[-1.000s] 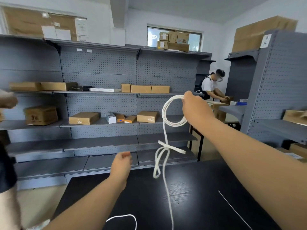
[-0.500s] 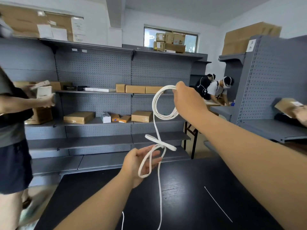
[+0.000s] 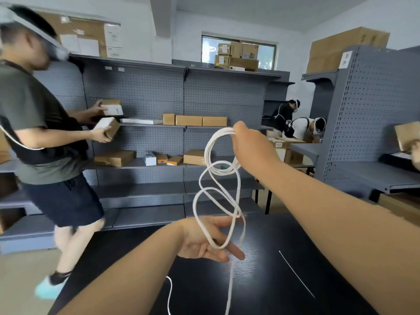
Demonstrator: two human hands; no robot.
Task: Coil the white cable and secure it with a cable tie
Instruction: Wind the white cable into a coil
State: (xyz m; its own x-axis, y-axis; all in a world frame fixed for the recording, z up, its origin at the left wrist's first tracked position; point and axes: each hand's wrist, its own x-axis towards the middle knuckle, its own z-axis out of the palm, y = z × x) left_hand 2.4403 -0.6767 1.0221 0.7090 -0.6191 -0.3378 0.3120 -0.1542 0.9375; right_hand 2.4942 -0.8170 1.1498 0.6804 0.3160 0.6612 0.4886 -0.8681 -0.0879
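Item: white cable (image 3: 221, 172), partly coiled, held in the air above the near black table (image 3: 272, 298). Upper part: several loops gathered into a round coil, gripped at its top by the right hand (image 3: 252, 146), fingers curled round the bundle, arm raised and stretched forward. Lower part: two looser loops hang twisted beneath the coil. The lowest one drapes over the left hand (image 3: 204, 239), which lies palm up below with its fingers (image 3: 235, 254) extended and relaxed, not clenched. From there one strand drops to the table and runs off the near edge of view. A second short curve of cable shows on the table, near left. Cable tie (image 3: 296, 274): thin, white, lying flat and straight on the table to the right, apart from both hands. Surroundings: grey pegboard shelving (image 3: 147, 92) at the far side bearing cardboard boxes (image 3: 188, 120); a person (image 3: 45, 123) at left holding a small box in each hand.
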